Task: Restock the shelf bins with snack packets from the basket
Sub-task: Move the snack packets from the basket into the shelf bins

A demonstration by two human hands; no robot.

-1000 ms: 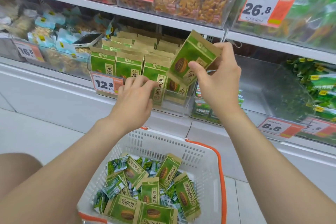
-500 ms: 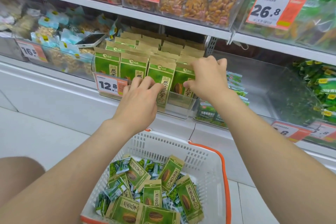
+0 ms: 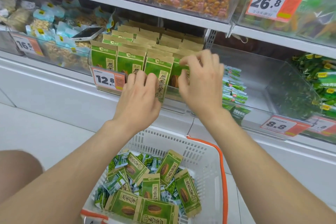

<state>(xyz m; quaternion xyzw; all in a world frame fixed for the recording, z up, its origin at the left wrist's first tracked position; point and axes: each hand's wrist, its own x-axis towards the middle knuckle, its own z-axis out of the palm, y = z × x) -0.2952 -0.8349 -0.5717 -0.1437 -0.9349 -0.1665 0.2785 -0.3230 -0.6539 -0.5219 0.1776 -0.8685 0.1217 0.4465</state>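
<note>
Packet (image 3: 175, 76) stands in the bin (image 3: 172, 94), pinched by the right hand (image 3: 201, 82).

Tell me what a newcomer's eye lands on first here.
Both hands meet mid-frame at the green packets standing in the shelf bin: the right hand pinches the end packet, and the left hand touches the row beside the orange 12.8 price tag. Below them, a white basket with an orange handle holds more green packets.

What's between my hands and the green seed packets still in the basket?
Nothing visible does. The basket is open-topped below the left hand and right hand; its orange handle lies down along the right rim, and the seed packets lie exposed on top.
</note>
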